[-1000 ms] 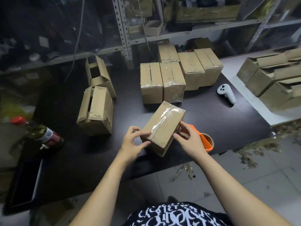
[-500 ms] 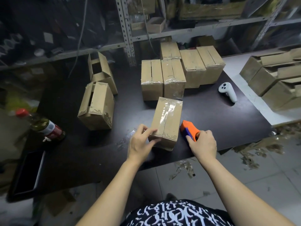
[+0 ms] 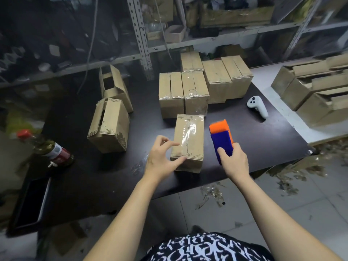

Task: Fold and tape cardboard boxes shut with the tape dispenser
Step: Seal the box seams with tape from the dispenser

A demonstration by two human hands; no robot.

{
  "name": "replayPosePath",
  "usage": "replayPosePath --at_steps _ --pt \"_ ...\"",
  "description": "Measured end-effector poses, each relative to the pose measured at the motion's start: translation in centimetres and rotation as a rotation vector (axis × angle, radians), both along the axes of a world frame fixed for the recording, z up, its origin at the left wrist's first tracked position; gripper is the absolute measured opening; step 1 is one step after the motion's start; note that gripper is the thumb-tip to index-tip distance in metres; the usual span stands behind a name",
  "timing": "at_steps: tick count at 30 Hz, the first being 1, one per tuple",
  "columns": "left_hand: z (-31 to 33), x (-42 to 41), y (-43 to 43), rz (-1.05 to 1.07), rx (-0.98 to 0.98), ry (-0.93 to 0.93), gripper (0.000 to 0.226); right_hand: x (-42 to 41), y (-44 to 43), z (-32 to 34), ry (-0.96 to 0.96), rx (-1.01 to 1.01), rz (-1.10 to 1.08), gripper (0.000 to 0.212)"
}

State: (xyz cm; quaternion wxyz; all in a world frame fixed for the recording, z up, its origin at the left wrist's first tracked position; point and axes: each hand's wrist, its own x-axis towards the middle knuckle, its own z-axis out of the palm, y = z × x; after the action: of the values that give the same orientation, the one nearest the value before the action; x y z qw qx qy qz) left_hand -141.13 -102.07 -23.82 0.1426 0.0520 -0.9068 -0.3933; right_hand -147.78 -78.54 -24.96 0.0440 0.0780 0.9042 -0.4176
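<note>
The near edge of the bench (image 3: 263, 147) is seen running just under both wrists, and its right edge is met by a paler surface stacked with unsealed cartons (image 3: 310, 91). A cardboard box (image 3: 189, 140) with clear tape along its top seam is set close to that near edge, directly in front of a row of taped boxes (image 3: 183, 93), with only a narrow gap left between them.

The box's near left corner is held by the left hand (image 3: 162, 161). The index finger is laid on the top face and the thumb is pressed against the near upper edge, while the remaining fingers are curled loosely beside the left wall.

Just right of the box, not touching it, an orange and blue tape dispenser (image 3: 222, 140) is gripped by the right hand (image 3: 234, 162), with its fingers wrapped round the blue handle and the orange end pointed away.

Bare dark bench is shown right of the dispenser, as far as a white controller (image 3: 257, 106). More is shown left of the box, up to two open cartons (image 3: 109, 127). A red-capped bottle (image 3: 50, 149) is laid near the bench's left side.
</note>
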Motion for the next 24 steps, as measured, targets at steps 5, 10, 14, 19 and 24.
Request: replayPosePath --at_steps 5,10,14,19,24 --pt "2.6 -1.2 -0.2 0.007 0.204 -0.009 0.019 1.4 0.2 1.5 0.142 -0.241 0.057 0.043" --pt "6.1 -2.5 0.1 -0.197 0.474 -0.227 0.033 2.5 0.7 2.2 0.327 -0.184 0.266 0.050" --pt "7.0 -2.4 0.5 -0.266 0.519 -0.268 0.027 3.2 0.6 2.2 0.467 -0.128 0.404 0.050" --pt "6.7 -2.2 0.3 -0.231 0.510 -0.283 0.017 3.2 0.8 1.8 0.560 -0.068 0.452 0.051" --pt "6.7 -2.1 0.6 -0.156 0.459 -0.226 0.009 3.2 0.6 1.6 0.614 -0.022 0.461 0.050"
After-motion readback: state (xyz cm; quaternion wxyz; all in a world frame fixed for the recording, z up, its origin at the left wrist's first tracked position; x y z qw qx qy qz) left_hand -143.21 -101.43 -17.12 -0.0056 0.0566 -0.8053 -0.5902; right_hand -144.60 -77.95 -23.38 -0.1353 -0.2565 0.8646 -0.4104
